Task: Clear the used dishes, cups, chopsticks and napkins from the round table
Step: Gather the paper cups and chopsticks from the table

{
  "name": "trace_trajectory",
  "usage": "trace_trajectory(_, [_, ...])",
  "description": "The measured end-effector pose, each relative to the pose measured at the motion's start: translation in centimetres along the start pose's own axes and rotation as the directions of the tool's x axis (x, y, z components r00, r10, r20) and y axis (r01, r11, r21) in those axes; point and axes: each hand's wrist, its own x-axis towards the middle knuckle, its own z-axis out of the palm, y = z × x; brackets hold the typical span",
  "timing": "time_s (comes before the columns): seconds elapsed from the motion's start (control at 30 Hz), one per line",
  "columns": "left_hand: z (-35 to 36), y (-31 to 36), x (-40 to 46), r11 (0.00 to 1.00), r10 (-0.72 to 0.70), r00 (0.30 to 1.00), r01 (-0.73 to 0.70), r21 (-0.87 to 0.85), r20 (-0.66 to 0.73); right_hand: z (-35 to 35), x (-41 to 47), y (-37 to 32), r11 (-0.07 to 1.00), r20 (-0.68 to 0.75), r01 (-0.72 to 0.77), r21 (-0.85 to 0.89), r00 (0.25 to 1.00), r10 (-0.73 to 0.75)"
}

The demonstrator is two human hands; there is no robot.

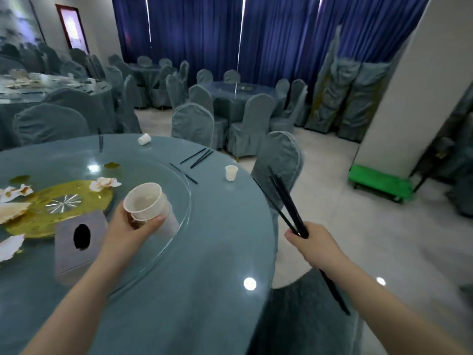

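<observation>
My left hand grips a stack of white paper cups above the glass turntable of the round table. Off the table's right edge, my right hand holds a bundle of black chopsticks pointing up and away. One white cup stands near the far right rim, and another cup lies on its side at the far edge. Loose black chopsticks lie near the far rim, with another pair further left. Crumpled napkins lie on the turntable around a yellow spill.
A grey tissue box stands on the turntable just left of my left hand. Covered chairs stand close around the table. A green cart is parked by the white pillar at the right. Other set tables fill the room behind.
</observation>
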Motion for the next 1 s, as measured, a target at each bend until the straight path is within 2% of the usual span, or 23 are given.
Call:
trace_trajectory(0.1, [3.1, 2.2, -1.1, 0.999, 0.031, 0.997, -0.032, 0.003, 0.068, -3.7, -1.4, 0.9, 0.978, -0.064, 0.070, -0.195, 0.994, -0.084])
trace_trajectory(0.2, [6.4, 4.2, -2.3, 0.998, 0.067, 0.992, -0.066, -0.012, 0.107, -6.8, -2.6, 2.2, 0.905, -0.093, 0.107, -0.412, 0.983, -0.159])
trace_trajectory(0.37, [14.4, 5.9, -4.3, 0.997, 0.075, 0.988, -0.070, -0.042, 0.136, -12.9, -4.2, 7.8, 0.694, -0.055, 0.166, -0.700, 0.957, -0.285])
trace_trajectory(0.47, [21.2, 5.7, -5.8, 0.997, 0.050, 0.991, -0.041, -0.072, 0.127, -17.5, -4.3, 12.2, 0.561, -0.065, 0.127, -0.818, 0.949, -0.309])
trace_trajectory(0.53, [26.4, 5.3, -7.1, 0.997, 0.027, 0.993, -0.017, -0.082, 0.118, -21.0, -4.0, 15.5, 0.482, -0.063, 0.098, -0.871, 0.949, -0.308])
trace_trajectory(0.73, [39.3, 5.2, -10.1, 0.985, -0.059, 0.997, 0.066, -0.161, 0.045, -31.1, -2.3, 23.1, 0.384, 0.000, 0.106, -0.917, 0.964, -0.267])
trace_trajectory(1.0, [48.9, 5.3, -9.3, 0.976, -0.098, 0.994, 0.088, -0.201, -0.041, -38.1, 2.5, 28.6, 0.360, -0.020, 0.070, -0.930, 0.970, -0.241])
